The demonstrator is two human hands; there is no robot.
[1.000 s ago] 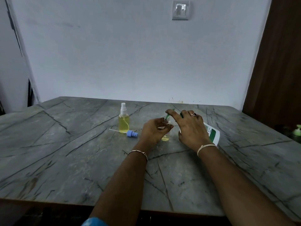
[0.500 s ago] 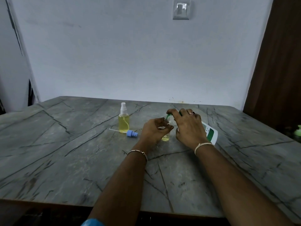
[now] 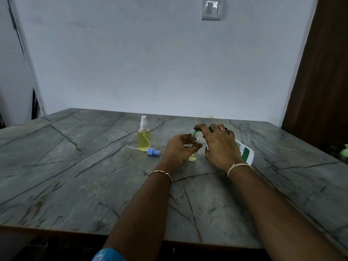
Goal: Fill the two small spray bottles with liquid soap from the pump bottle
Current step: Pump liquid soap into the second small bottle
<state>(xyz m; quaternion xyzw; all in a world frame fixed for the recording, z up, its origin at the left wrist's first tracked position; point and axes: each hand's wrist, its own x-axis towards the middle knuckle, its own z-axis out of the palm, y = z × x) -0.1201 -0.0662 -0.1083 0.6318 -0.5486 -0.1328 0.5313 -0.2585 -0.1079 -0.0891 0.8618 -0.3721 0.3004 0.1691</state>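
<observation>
Soap refill at a grey table [image 3: 75, 185].
The left hand [image 3: 178, 150] curls round the uncapped spray bottle [image 3: 193, 157]; the right hand [image 3: 221, 147] grips the tilted pump bottle [image 3: 244, 152], green nozzle [image 3: 196, 132] at the small bottle's mouth. A filled spray bottle [image 3: 144, 138] stands left, blue spray cap [image 3: 153, 152] beside it.

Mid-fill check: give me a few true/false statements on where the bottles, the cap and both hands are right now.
1. The white-capped spray bottle stands upright, holding yellow liquid. True.
2. The blue spray cap is screwed onto a bottle. False: it lies loose on the table.
3. The left hand holds the small bottle. True.
4. The pump bottle stands untouched. False: the right hand grips its green pump.
</observation>
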